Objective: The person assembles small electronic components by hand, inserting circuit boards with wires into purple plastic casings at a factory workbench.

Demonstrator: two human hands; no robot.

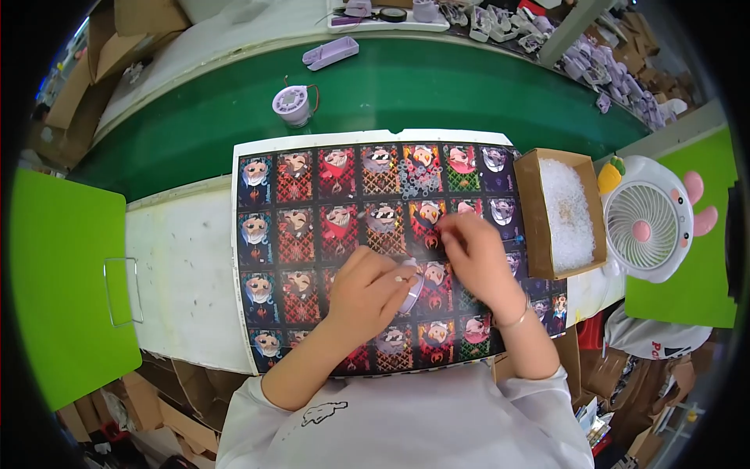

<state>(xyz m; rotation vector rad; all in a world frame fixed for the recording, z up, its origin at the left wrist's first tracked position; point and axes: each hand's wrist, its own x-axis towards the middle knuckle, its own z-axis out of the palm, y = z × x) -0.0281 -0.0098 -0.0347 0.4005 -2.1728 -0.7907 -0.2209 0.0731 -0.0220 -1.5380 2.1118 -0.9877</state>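
My left hand point(366, 291) is closed around a pale lilac plastic part point(414, 297), rounded and partly hidden by the fingers. My right hand point(478, 256) is a little to the right, thumb and forefinger pinched together; whatever is between them is too small to make out. Both hands are over a dark printed sheet point(297, 248) with rows of cartoon character cards. Beyond the right hand, a loose pile of small clear rings point(420, 181) lies on the sheet.
A cardboard box point(539, 215) of small translucent pieces stands at the right, beside a white fan point(644, 223). On the green belt point(219, 105) ahead sit a lilac round unit point(293, 108) with wires and a lilac shell point(331, 53). Lilac parts point(613, 74) heap far right.
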